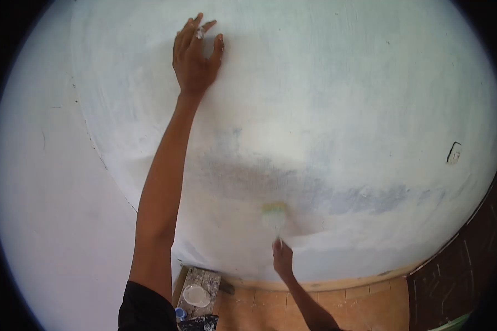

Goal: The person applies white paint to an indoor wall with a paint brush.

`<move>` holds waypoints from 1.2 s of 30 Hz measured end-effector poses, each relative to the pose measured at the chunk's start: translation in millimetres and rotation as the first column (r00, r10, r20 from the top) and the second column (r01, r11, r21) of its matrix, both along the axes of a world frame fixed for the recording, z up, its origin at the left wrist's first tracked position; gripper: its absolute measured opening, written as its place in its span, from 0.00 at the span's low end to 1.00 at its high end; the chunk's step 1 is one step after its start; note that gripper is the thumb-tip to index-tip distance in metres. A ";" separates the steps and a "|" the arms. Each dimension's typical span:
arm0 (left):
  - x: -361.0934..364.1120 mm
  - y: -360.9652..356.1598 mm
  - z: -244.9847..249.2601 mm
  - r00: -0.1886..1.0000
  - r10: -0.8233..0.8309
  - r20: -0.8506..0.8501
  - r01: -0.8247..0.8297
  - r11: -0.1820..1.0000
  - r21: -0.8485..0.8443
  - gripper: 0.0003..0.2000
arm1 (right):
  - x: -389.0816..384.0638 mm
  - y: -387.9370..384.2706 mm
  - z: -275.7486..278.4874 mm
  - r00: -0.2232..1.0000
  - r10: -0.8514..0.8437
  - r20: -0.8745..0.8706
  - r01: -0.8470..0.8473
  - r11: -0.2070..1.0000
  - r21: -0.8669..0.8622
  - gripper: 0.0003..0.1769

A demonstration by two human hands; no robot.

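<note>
My left hand (196, 63) reaches high on the painted wall (315, 83), its fingers bent a little and apart, with a white smear on them. It appears to rest against the wall and holds nothing. Lower down, my right hand (282, 259) is closed around the handle of a paintbrush (274, 214). The brush points upward, its yellowish bristles at or close to the wall, just below a grey, thinly covered patch (248, 174). Pale paint surrounds that patch. Slight blur softens the brush.
A paint-spattered bench (204, 276) stands at lower left, bearing a white round lid or plate (197, 295) and a blue cup (180, 313). Orange tiles (259, 309) cover the floor. A wall socket (454, 153) is at right, above a dark patterned surface (442, 281).
</note>
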State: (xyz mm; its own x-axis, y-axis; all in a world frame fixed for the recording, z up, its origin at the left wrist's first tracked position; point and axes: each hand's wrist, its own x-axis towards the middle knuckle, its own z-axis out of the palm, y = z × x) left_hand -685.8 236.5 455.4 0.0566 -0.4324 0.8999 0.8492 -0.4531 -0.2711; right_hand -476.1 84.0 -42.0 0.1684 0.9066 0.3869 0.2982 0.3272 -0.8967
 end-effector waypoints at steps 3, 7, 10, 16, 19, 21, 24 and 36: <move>1.7 -3.8 4.3 0.996 0.087 0.018 -0.087 0.996 0.005 0.12 | 1.0 -24.2 30.8 0.996 0.037 -0.078 -0.033 0.998 0.052 0.30; 2.4 -3.2 -1.4 0.998 0.063 0.025 -0.062 0.998 -0.024 0.11 | 4.9 5.5 131.8 0.999 0.042 -0.033 -0.039 0.995 0.092 0.25; 3.0 -3.3 -1.4 0.999 0.038 0.025 -0.038 0.999 -0.011 0.11 | 9.3 24.5 149.5 0.992 0.087 -0.089 -0.074 0.987 0.143 0.25; 1.8 0.1 0.0 0.998 0.054 0.028 -0.054 0.998 0.010 0.11 | 10.5 -3.8 0.1 0.997 0.077 -0.016 -0.078 0.997 -0.029 0.29; 2.5 2.9 0.3 1.000 0.015 0.016 -0.016 0.999 0.042 0.11 | 8.6 -26.1 32.1 0.991 0.117 -0.059 -0.112 0.991 0.078 0.30; 1.3 9.0 -0.3 0.995 -0.101 -0.021 0.102 0.992 0.073 0.12 | 9.3 -14.2 81.8 0.992 0.113 -0.056 -0.107 0.989 0.100 0.29; 13.1 -8.1 -6.1 1.000 0.000 -0.003 0.000 0.999 0.044 0.12 | 10.3 18.9 156.3 0.982 0.142 -0.121 -0.114 0.970 0.217 0.29; 6.4 -8.3 -2.9 0.990 0.141 -0.017 -0.139 0.988 0.068 0.13 | 13.8 -13.7 57.8 0.995 0.052 -0.082 -0.052 0.999 -0.006 0.29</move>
